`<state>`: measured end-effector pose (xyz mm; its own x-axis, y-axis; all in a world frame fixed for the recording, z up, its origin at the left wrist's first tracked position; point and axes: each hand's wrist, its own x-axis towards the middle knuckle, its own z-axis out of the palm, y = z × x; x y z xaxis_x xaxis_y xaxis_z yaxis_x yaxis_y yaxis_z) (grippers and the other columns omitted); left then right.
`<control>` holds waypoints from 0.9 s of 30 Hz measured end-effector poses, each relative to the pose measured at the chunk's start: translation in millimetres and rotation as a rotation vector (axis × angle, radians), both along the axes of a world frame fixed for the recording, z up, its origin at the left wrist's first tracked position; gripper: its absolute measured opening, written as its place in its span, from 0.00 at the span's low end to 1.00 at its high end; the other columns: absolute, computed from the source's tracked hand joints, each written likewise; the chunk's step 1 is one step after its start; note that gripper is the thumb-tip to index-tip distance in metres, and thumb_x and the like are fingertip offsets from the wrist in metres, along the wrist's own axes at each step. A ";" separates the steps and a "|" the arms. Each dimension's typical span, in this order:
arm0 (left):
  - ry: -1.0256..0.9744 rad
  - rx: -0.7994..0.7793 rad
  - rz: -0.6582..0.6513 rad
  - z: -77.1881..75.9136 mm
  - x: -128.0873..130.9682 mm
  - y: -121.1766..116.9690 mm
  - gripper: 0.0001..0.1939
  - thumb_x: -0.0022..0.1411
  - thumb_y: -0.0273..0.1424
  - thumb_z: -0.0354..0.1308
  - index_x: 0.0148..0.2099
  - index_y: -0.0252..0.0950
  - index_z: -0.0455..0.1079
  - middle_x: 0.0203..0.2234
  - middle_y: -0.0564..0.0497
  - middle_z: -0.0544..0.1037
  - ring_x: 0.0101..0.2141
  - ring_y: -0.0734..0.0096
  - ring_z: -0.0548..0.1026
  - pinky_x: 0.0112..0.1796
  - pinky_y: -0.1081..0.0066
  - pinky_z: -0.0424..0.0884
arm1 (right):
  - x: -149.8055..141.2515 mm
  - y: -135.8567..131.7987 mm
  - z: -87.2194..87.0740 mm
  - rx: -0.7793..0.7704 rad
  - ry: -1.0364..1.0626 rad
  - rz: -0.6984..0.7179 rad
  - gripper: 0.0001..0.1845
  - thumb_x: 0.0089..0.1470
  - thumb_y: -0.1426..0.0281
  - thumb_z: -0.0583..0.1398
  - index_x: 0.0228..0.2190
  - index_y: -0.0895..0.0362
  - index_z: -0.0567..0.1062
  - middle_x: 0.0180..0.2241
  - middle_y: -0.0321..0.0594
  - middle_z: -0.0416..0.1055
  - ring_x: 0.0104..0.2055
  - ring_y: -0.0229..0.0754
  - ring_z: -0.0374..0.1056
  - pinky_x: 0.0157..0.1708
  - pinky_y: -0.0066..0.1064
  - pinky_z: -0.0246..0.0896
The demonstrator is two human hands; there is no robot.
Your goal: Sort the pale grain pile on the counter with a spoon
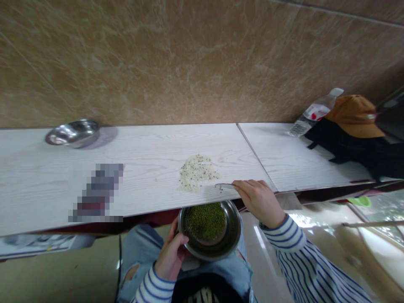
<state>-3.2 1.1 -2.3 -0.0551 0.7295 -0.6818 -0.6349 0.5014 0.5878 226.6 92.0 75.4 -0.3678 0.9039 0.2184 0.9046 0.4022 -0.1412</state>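
My left hand [174, 249] grips the rim of a steel bowl [234, 235], held over my lap just below the table's front edge. Green mung beans [206, 221] cover much of the bowl's bottom. My right hand [258, 201] is closed around a thin, shiny metal utensil [224, 185], pointing left and nearly flat over the table; its other end is hidden in the fingers. A few loose beans lie by its tip. Left of the tip, a pile of white rice grains mixed with green beans [197, 172] is spread on the white table [151, 147].
Another steel bowl [74, 133] sits tilted near the wall at the left. A pixelated dark object [99, 193] lies at the front left. On the right are a clear bottle [311, 115], a brown cap [356, 115] and a dark bag or cloth [347, 153].
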 end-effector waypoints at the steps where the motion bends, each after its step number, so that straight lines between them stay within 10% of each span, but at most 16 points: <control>1: 0.007 0.000 -0.003 -0.1 -0.1 0.0 0.41 0.39 0.23 0.55 0.60 0.45 0.57 0.36 0.52 0.74 0.29 0.69 0.68 0.26 0.69 0.65 | -0.2 0.1 -0.4 0.004 0.003 0.005 0.12 0.60 0.69 0.50 0.40 0.52 0.71 0.33 0.37 0.75 0.37 0.38 0.69 0.37 0.31 0.53; 27: 0.000 0.027 -0.014 2.9 0.6 0.6 0.39 0.39 0.22 0.55 0.58 0.43 0.59 0.33 0.52 0.74 0.29 0.68 0.69 0.25 0.71 0.65 | -10.6 -19.1 1.0 -0.028 -0.017 0.053 0.11 0.60 0.69 0.50 0.40 0.51 0.71 0.34 0.35 0.75 0.38 0.38 0.68 0.38 0.32 0.52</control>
